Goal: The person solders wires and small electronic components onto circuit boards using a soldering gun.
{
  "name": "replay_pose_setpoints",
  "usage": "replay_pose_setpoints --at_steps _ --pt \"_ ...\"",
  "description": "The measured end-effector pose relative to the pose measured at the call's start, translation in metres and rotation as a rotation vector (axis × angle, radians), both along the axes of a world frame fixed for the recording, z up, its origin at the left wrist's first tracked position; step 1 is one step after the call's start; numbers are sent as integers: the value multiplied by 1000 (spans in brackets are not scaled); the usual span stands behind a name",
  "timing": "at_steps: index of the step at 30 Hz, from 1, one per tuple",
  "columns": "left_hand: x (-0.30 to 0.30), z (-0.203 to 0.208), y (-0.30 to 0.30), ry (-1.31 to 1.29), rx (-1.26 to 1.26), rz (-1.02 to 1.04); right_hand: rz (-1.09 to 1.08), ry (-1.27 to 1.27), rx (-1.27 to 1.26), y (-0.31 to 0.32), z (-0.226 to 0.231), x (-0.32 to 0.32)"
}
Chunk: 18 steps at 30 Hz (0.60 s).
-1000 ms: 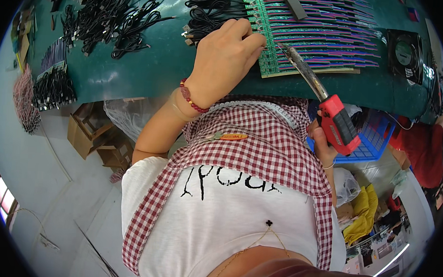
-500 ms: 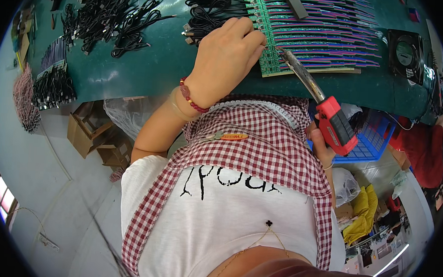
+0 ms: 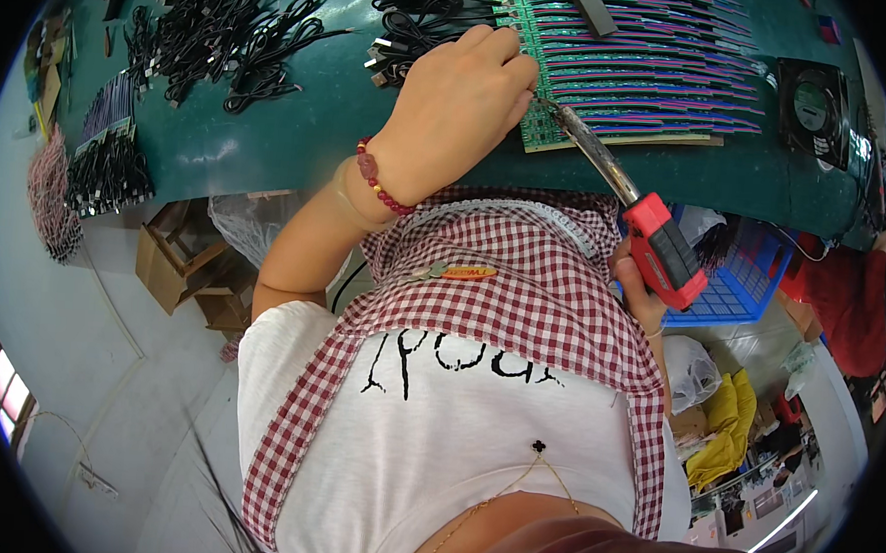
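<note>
The left hand is curled over the left edge of a green circuit-board panel, fingertips drawn together; whether they pinch anything cannot be told. The right hand grips the handle of a red-and-black soldering iron, its tip just beside the left fingertips. Black USB cables lie beyond the left hand.

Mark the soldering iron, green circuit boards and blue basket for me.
Soldering iron (image 3: 656, 235): head view, on its red and black handle.
Green circuit boards (image 3: 536, 26): head view, on their left strip, above the fingers.
Blue basket (image 3: 735, 294): head view, on its bare mesh.
</note>
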State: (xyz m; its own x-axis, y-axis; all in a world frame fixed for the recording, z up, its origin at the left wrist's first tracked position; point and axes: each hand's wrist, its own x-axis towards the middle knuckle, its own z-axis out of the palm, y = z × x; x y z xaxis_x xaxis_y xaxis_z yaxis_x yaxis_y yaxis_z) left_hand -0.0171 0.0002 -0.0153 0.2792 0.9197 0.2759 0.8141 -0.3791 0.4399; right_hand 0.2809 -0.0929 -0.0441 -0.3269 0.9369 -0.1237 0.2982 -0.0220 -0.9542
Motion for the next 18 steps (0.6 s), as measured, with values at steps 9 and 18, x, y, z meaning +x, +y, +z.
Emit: replay_pose_setpoints --at_steps 9,18 --pt "2 1 1 22 -6 -2 -154 137 -48 -1 7 -10" --pt "6 -1 -2 47 -1 19 -199 210 -51 9 17 -20"
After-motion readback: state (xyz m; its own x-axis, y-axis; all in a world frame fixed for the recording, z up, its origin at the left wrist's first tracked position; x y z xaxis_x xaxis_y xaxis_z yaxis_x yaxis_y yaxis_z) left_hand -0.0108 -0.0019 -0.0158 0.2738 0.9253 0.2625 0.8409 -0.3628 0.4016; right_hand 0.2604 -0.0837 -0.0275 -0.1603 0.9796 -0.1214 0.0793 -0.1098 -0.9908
